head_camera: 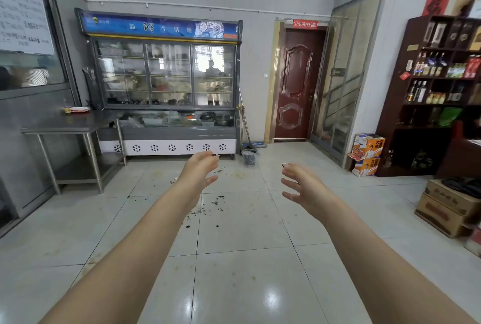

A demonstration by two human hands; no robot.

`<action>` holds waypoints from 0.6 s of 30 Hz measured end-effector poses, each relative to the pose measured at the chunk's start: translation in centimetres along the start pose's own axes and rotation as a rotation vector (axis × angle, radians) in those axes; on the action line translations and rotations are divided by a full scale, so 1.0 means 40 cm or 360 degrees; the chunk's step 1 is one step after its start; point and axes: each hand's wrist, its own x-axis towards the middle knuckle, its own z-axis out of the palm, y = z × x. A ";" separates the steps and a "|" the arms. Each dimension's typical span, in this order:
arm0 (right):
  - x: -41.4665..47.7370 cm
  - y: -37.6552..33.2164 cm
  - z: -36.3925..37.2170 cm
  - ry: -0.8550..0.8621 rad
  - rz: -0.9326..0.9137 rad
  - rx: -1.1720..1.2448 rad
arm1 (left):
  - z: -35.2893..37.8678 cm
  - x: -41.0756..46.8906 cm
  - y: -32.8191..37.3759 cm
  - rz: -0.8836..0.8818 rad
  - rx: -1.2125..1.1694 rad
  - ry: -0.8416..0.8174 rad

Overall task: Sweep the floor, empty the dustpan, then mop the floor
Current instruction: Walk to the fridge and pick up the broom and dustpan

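Both my arms stretch forward over the pale tiled floor (234, 271). My left hand (199, 170) and my right hand (303, 184) hang in the air with fingers spread and relaxed, and neither holds anything. Dark crumbs and scraps of dirt (208, 206) lie scattered on the tiles just below and between the hands. Far ahead, long-handled cleaning tools (244, 126) lean against the wall beside the display fridge, with a flat blue head (253, 144) on the floor. A small dark waste bin (249, 158) stands in front of them.
A glass display fridge (166, 84) fills the back wall. A steel table (78, 126) stands at the left. A red-brown door (296, 84) is at the back right. Cardboard boxes (447, 206) and a dark bottle shelf (442, 89) line the right side.
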 end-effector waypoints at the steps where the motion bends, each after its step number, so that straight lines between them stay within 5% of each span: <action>1: 0.000 -0.001 0.000 0.0006 -0.0013 -0.0006 | 0.000 0.000 0.002 0.0003 -0.0001 0.0000; 18: 0.002 -0.003 -0.043 0.0108 -0.0071 0.0008 | 0.055 0.018 -0.010 -0.0003 -0.0031 -0.0080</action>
